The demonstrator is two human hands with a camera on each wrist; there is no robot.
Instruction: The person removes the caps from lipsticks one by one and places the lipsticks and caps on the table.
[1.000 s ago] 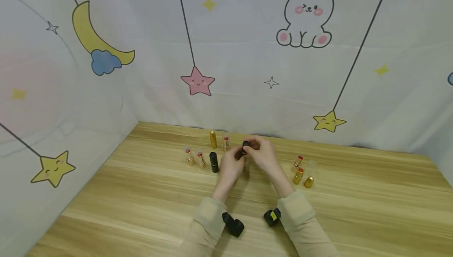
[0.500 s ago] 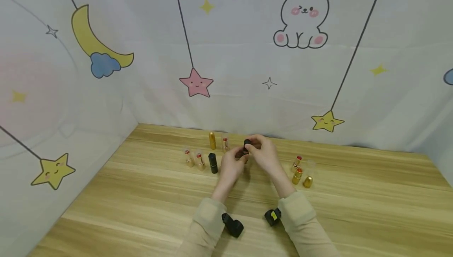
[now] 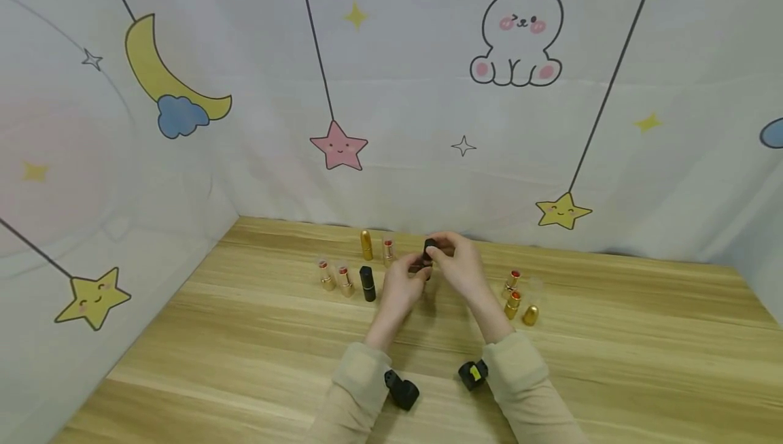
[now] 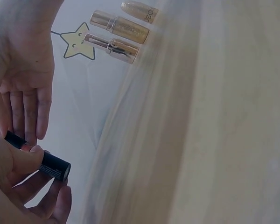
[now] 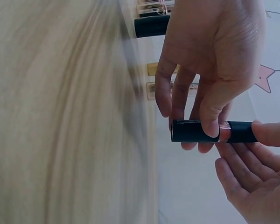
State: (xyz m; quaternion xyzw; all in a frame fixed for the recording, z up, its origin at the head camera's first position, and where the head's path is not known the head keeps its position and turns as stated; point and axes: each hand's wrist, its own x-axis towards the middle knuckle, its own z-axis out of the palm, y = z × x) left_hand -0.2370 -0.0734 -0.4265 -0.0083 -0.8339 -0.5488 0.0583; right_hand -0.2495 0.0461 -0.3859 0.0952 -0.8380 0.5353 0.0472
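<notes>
Near the back of the table, both hands work on one black lipstick. My left hand (image 3: 402, 287) grips its black base (image 5: 193, 131), thumb along the side. With thumb and fingers, my right hand (image 3: 459, 267) pinches the black cap (image 5: 242, 132) on top. Between cap and base a reddish band shows in the right wrist view, so the two parts stand slightly apart there. In the left wrist view the base's printed label faces the camera, and fingers cover part of the lipstick. Another black lipstick (image 3: 367, 284) stands upright just left of my left hand.
Left of the hands stand a gold bullet-shaped lipstick (image 3: 366, 245) and several clear-capped lipsticks (image 3: 345, 281). To the right are two uncapped gold lipsticks (image 3: 512, 304), a gold cap (image 3: 531, 315) and a clear cap (image 3: 535, 287). A patterned curtain (image 3: 416, 185) hangs behind the table.
The right hand's black cap has risen slightly above the left hand. Both hands stay close together, and the head view has tilted up a little. The standing lipsticks keep their places.
</notes>
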